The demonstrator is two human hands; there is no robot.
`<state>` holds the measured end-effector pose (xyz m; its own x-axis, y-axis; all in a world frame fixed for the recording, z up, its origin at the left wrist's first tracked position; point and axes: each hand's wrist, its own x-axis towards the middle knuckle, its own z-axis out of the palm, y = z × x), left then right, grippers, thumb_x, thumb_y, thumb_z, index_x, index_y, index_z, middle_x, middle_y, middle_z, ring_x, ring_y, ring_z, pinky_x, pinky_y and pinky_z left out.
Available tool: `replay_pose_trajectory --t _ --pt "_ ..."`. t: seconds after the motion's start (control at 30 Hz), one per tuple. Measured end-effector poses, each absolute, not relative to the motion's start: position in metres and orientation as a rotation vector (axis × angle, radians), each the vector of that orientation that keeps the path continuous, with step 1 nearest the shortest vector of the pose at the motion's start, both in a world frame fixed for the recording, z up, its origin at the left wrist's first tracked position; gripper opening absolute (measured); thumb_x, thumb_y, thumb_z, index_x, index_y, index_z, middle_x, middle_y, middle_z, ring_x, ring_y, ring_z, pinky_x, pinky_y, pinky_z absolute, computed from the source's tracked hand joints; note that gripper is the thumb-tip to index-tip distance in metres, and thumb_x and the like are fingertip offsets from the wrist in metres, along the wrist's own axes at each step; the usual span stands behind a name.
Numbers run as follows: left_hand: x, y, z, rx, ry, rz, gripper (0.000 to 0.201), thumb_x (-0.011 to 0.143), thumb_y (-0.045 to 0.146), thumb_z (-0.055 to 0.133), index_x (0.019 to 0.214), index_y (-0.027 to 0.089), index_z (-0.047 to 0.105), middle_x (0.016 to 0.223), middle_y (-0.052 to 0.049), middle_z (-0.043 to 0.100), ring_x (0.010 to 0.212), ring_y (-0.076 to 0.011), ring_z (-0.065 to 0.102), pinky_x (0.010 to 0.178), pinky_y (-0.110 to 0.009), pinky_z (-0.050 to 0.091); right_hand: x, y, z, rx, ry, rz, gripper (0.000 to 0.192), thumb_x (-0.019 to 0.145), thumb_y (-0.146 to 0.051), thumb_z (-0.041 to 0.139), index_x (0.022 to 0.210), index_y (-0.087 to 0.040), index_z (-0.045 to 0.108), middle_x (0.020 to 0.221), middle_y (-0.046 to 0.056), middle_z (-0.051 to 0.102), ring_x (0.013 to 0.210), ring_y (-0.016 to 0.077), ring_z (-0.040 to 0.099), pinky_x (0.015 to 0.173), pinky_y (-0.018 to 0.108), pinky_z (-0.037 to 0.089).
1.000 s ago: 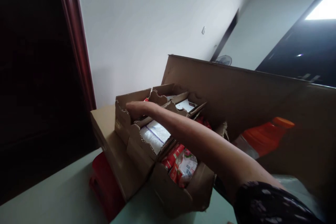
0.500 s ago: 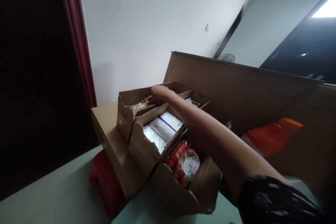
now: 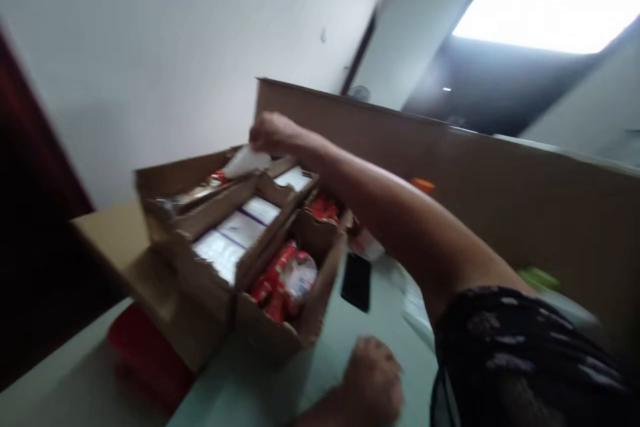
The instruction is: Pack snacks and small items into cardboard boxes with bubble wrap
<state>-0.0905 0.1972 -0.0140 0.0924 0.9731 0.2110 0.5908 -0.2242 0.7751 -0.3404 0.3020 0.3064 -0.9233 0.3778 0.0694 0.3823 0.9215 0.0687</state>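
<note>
Your right hand's (image 3: 274, 133) fingers pinch the white packet (image 3: 247, 161) over the leftmost box (image 3: 170, 175); guide it clear of the walls. Your left hand (image 3: 375, 377) curls near the desk (image 3: 393, 327); its contents are indiscernible.

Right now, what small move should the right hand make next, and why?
I would probably lift the white packet slightly: the right hand seems to grip its upper end, while its lower end appears to be inside the box.
</note>
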Motion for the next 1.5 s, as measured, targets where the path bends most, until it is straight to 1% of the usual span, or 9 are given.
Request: replay_pose_trajectory --t 0.07,0.17,0.27,0.57,0.7,0.9,1.1,1.33,1.5 --pt "-0.084 0.201 -0.023 1.957 1.397 0.981 0.012 0.092 0.027 0.063 0.098 0.017 0.067 0.110 -0.008 0.067 0.107 -0.0233 0.060 0.097 -0.045 0.049 -0.281 0.318 0.331 -0.641 -2.893 -0.057 0.041 0.102 -0.020 0.033 0.125 -0.004 0.063 0.116 0.005 0.069 0.111 0.0184 0.063 0.086 0.022 0.047" --pt "-0.077 0.200 -0.033 1.994 1.332 1.027 0.012 0.084 0.011 0.058 0.087 0.016 0.068 0.104 -0.011 0.067 0.106 -0.0261 0.056 0.099 -0.046 0.044 -0.166 0.331 0.335 -0.861 -2.603 0.111 0.036 0.099 -0.029 0.045 0.127 -0.015 0.063 0.118 0.003 0.071 0.106 0.0154 0.066 0.082 0.019 0.051" --pt "-0.078 0.196 -0.035 2.016 1.327 1.079 0.019 0.080 0.008 0.054 0.086 0.017 0.069 0.103 -0.011 0.068 0.103 -0.0256 0.057 0.096 -0.043 0.046 -0.041 0.336 0.293 -1.158 -2.424 0.119 0.034 0.098 -0.026 0.046 0.120 -0.009 0.066 0.110 0.014 0.074 0.096 0.0201 0.071 0.077 0.026 0.056" --pt "-0.085 0.189 -0.040 2.130 1.354 1.039 0.028 0.084 0.012 0.052 0.101 0.020 0.073 0.116 -0.011 0.069 0.112 -0.0278 0.060 0.101 -0.048 0.047 0.184 0.363 0.163 -1.790 -2.146 0.137 0.034 0.099 -0.041 0.053 0.123 -0.023 0.067 0.104 0.011 0.075 0.091 0.0269 0.074 0.075 0.042 0.060" --pt "-0.088 0.187 -0.044 2.209 1.386 1.019 0.028 0.087 0.016 0.052 0.104 0.021 0.073 0.117 -0.011 0.070 0.113 -0.0289 0.062 0.099 -0.050 0.050 0.223 0.335 0.126 -1.783 -2.164 0.120 0.044 0.096 -0.034 0.045 0.137 -0.033 0.060 0.122 0.011 0.072 0.110 0.0344 0.069 0.087 0.052 0.058" --pt "-0.088 0.187 -0.048 2.333 1.462 1.021 0.027 0.089 0.021 0.052 0.105 0.022 0.074 0.115 -0.012 0.073 0.109 -0.0277 0.066 0.095 -0.047 0.055 0.201 0.333 0.081 -1.661 -2.317 0.133 0.066 0.092 -0.041 0.059 0.151 -0.018 0.044 0.162 0.016 0.033 0.147 0.0337 0.034 0.116 0.051 0.032" --pt "-0.097 0.184 -0.032 2.366 1.555 0.742 0.031 0.087 0.026 0.052 0.108 0.022 0.074 0.119 -0.010 0.073 0.112 -0.0275 0.068 0.096 -0.046 0.057 0.186 0.382 0.096 -1.510 -2.465 0.327 0.041 0.099 -0.040 0.051 0.130 -0.018 0.065 0.146 0.013 0.057 0.135 0.0263 0.051 0.109 0.041 0.039" --pt "-0.042 0.178 -0.002 2.524 1.542 0.747 0.041 0.093 0.035 0.054 0.131 0.023 0.064 0.147 -0.016 0.051 0.133 -0.0332 0.051 0.105 -0.052 0.049 0.287 0.309 0.076 -1.496 -2.466 0.353 0.034 0.094 -0.031 0.061 0.124 -0.020 0.070 0.141 0.014 0.060 0.132 0.0258 0.055 0.112 0.039 0.038" --pt "0.024 0.227 -0.005 2.596 1.560 0.375 0.053 0.093 0.041 0.058 0.143 0.024 0.053 0.155 -0.020 0.040 0.143 -0.0373 0.039 0.111 -0.057 0.039 0.280 0.295 0.037 -1.525 -2.543 0.346 0.046 0.091 -0.037 0.066 0.135 -0.023 0.064 0.150 0.015 0.052 0.136 0.0300 0.051 0.111 0.044 0.039"
